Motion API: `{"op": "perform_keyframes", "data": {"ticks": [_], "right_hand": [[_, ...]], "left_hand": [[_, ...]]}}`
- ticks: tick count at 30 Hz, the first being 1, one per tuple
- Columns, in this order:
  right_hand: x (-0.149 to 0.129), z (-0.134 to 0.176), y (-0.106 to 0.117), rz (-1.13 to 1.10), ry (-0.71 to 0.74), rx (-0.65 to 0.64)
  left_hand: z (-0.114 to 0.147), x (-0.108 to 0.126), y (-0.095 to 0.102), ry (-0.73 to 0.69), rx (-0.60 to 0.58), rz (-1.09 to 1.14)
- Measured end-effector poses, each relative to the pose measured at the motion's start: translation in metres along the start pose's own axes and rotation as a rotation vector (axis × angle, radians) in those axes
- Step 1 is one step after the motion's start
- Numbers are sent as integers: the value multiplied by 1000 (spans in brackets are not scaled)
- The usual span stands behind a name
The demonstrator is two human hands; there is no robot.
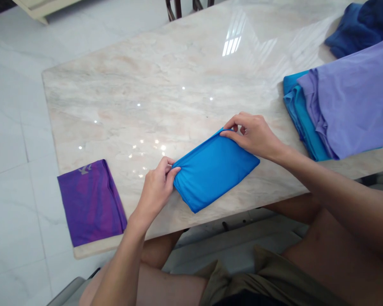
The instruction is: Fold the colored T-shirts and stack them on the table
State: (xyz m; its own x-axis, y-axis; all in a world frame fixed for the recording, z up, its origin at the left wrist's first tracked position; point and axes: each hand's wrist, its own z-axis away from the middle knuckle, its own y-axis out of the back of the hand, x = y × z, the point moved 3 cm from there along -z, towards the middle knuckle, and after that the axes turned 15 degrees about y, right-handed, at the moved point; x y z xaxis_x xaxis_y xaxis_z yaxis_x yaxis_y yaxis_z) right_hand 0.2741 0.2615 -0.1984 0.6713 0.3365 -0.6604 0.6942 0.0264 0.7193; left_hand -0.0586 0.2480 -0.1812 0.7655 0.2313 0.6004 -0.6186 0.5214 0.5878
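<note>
A bright blue folded cloth (215, 170), perhaps a garment, lies near the front edge of the marble table (130, 80). My left hand (158, 185) pinches its left corner between thumb and fingers, and small creases run out from that grip. At the far right corner, my right hand (253, 134) pinches the same upper edge. Between both hands this edge is drawn fairly straight. Left of my left wrist, a purple folded cloth (94, 204) with a small grey print lies flat at the table's left end.
Several folded cloths are stacked at the right, with a lavender cloth (360, 97) over a teal one (306, 123). Behind them sits a dark navy cloth (364, 27). Dark wooden legs (175, 9) stand beyond the table's far edge. A cream furniture piece (47, 8) is at the upper left.
</note>
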Motion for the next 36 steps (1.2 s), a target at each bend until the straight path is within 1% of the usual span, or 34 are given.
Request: {"op": "perform_keyframes", "data": {"ticks": [2,6,9,11,13,16,18,20,24,25,26,28,29,30,31,33,34,36], "right_hand": [[-2,-2,0,-21,-5,-4],[-5,-4,-1,-80,-14,0],[-2,-4,-2,-113,-66,-10],[-1,-4,-3,-142,-92,-39],[-1,-5,-4,-156,-104,-63],[-6,-7,-6,-111,-101,-28],[-11,-7,-7,-57,-86,29],[-17,-4,-8,7,-66,57],[-22,9,-11,107,-52,-13],[-22,13,-11,113,-58,-31],[-21,15,-11,111,-66,-43],[-20,18,-13,89,-84,-42],[-19,17,-14,76,-95,-30],[-18,16,-16,63,-104,-12],[-17,14,-20,50,-111,7],[-13,7,-27,30,-116,44],[-11,4,-30,25,-115,56],[-9,-3,-34,37,-108,77]], "left_hand": [[0,2,-1,19,17,-41],[0,2,-1,23,9,-80],[0,-1,5,31,4,-74],[0,-5,11,35,-15,-53],[0,-8,16,49,-9,-40],[0,-13,19,90,43,-43],[0,-16,17,120,58,-45],[-1,-20,14,146,67,-61],[-2,-22,11,150,95,-120],[-1,-20,9,131,125,-142],[3,-16,8,102,191,-169],[15,-3,0,-8,392,-235],[24,5,-7,-94,484,-269],[33,14,-17,-191,542,-302],[41,22,-29,-294,539,-337],[52,32,-55,-448,426,-405],[54,33,-66,-478,361,-434],[51,29,-79,-453,279,-472]]}}
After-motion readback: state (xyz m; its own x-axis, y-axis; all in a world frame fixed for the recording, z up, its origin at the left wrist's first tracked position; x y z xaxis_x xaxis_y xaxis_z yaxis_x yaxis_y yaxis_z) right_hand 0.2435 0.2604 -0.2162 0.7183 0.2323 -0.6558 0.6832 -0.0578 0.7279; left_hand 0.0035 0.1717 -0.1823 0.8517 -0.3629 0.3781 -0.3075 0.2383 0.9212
